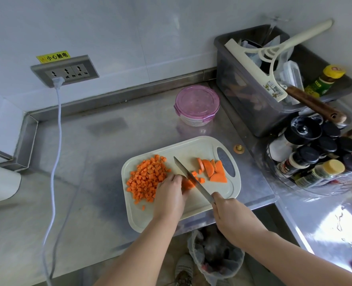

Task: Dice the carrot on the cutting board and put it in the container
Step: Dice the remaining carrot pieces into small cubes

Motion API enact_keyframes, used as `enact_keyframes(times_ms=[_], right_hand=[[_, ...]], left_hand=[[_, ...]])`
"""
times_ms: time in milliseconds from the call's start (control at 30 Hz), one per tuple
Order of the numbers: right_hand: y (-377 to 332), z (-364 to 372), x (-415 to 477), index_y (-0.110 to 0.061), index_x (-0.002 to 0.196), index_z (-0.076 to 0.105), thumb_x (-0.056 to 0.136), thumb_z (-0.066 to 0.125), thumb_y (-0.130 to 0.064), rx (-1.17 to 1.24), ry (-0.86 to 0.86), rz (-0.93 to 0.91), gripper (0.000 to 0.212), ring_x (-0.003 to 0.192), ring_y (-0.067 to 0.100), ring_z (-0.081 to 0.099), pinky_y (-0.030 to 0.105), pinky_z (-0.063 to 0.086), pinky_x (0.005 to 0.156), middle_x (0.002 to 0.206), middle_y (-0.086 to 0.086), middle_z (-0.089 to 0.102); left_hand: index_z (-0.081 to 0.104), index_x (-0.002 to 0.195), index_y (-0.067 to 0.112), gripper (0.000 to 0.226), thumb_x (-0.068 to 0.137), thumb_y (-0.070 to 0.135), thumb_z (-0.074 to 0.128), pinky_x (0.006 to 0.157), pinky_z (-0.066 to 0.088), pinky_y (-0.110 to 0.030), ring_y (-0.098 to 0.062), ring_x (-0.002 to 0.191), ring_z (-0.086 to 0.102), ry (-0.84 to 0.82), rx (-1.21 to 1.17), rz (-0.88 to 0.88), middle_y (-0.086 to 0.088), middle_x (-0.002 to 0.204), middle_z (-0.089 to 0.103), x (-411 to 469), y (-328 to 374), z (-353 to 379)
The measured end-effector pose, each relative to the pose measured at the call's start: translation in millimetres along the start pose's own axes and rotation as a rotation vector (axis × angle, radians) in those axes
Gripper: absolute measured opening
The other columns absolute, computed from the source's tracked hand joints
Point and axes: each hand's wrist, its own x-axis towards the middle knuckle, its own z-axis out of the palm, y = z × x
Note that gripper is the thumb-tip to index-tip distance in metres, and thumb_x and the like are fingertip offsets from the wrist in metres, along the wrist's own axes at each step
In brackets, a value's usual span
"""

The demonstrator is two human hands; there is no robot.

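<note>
A pale cutting board (218,195) lies on the steel counter. A heap of diced carrot (147,178) covers its left part, and several half-round carrot slices (212,169) lie near its handle hole. My left hand (171,195) holds down carrot strips (188,183) with curled fingers at the board's middle. My right hand (230,215) grips the handle of a knife (191,178), whose blade crosses those strips, tip pointing away to the upper left. A round container (196,105) with a pink lid, closed, stands behind the board.
A grey bin (253,96) with a squeegee, wooden-handled tool and bottle stands at the back right. A rack of spice jars (315,155) sits right of the board. A white cable (55,162) hangs from the wall socket. A bagged waste bin (214,256) stands on the floor below.
</note>
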Motion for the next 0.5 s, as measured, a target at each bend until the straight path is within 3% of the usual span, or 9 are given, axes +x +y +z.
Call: enact_keyframes(times_ms=[167,333,500], right_hand=[[1,2,3,-0.02,0.128,0.037,0.1,0.037,-0.012,0.008,-0.03,0.031,0.029,0.068,0.014,0.06,0.032,0.052,0.061,0.079,0.0,0.057],[-2,6,8,-0.02,0.126,0.037,0.096,0.038,-0.009,0.007,-0.091,0.074,0.032,0.077,0.017,0.062,0.038,0.058,0.073,0.086,0.001,0.059],[1,7,14,-0.023,0.131,0.037,0.099,0.038,-0.014,0.037,-0.119,0.09,0.033,0.079,0.012,0.063,0.032,0.059,0.074,0.091,-0.002,0.06]], left_hand=[[0.063,0.104,0.016,0.021,0.089,0.031,0.063,0.089,0.042,-0.029,-0.019,0.101,0.059,-0.003,0.018,-0.003,0.002,0.109,0.063,2,0,2],[0.061,0.108,0.016,0.021,0.09,0.027,0.06,0.094,0.039,-0.028,-0.018,0.105,0.058,-0.022,0.043,0.001,0.001,0.114,0.062,3,-1,4],[0.06,0.114,0.017,0.024,0.092,0.027,0.058,0.096,0.04,-0.027,-0.016,0.108,0.057,-0.03,0.039,0.004,0.002,0.117,0.061,4,0,3]])
